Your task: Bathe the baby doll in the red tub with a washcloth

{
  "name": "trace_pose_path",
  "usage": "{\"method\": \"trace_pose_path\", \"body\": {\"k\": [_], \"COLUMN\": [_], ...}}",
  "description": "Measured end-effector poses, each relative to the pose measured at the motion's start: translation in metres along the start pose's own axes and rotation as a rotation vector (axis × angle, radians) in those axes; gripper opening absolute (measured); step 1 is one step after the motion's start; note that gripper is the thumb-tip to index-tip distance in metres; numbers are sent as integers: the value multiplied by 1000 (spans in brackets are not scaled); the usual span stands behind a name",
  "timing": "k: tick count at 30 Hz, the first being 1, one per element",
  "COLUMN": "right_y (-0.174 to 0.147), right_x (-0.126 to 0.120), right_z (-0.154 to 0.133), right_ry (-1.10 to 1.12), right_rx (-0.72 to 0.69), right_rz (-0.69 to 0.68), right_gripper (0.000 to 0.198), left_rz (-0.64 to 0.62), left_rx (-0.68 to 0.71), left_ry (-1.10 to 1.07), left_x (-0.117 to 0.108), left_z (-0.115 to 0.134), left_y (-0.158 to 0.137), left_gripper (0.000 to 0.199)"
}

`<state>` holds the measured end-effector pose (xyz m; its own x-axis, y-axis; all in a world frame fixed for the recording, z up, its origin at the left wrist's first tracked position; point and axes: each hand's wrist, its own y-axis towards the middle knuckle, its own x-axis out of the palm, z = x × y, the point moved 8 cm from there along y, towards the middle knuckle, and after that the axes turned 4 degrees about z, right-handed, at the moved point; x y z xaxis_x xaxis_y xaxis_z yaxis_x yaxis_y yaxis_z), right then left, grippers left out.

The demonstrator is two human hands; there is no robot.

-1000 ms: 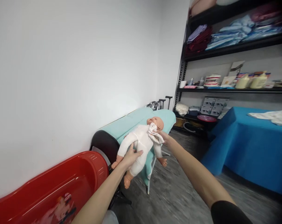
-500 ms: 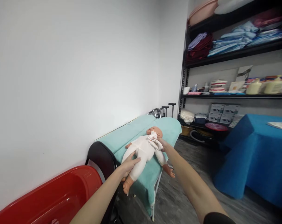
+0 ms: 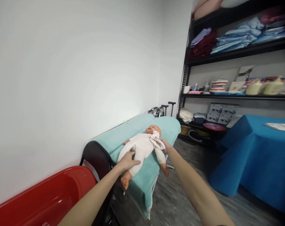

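A baby doll (image 3: 141,146) in a white suit lies on its back on a narrow bed with a teal cover (image 3: 142,185). My left hand (image 3: 127,161) rests on the doll's legs, thumb spread away from the fingers, not wrapped round them. A white cloth (image 3: 157,142) with faint markings lies over the doll's shoulder, by its neck. My right hand (image 3: 165,146) has its fingers closed on the cloth's outer edge, beside the doll's arm. Part of those fingers is hidden behind the cloth.
A red tub (image 3: 69,179) and a black chair back (image 3: 97,153) stand near the bed's close end. Walking canes (image 3: 168,108) lean beyond it. To the right are a blue-draped table (image 3: 253,150) and a black shelf rack (image 3: 227,96) with supplies.
My right hand has drawn the cloth slightly outward from the doll's chest. The fingers and thumb of my left hand look looser on the legs. The view has shifted a little.
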<state>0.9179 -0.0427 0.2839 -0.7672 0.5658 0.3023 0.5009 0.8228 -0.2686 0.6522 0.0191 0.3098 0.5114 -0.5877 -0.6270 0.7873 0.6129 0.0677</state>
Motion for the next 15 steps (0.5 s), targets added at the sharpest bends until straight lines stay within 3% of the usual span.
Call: {"method": "trace_pose_path", "body": {"k": [3,8,12,15], "right_y": [2,2,-3,-7], "right_x": [-20,-39,-20,6], "right_z": [2,-12,-12,-11], "right_ry": [-12,-62,-46,-57], "right_rx": [10,9,59,21], "right_rz": [29,132,95,-29], "right_gripper": [17,24,27,20], "left_rz": [24,192,152,23], "left_rx": [55,143,-40,-115], "left_ry": [183,332,406,450], "left_x": [-2,-13,-14,-4], "left_z": [7,18,0,-6], "left_y": [-7,-23,-23,-24], "left_gripper": [71,56,80,79]}}
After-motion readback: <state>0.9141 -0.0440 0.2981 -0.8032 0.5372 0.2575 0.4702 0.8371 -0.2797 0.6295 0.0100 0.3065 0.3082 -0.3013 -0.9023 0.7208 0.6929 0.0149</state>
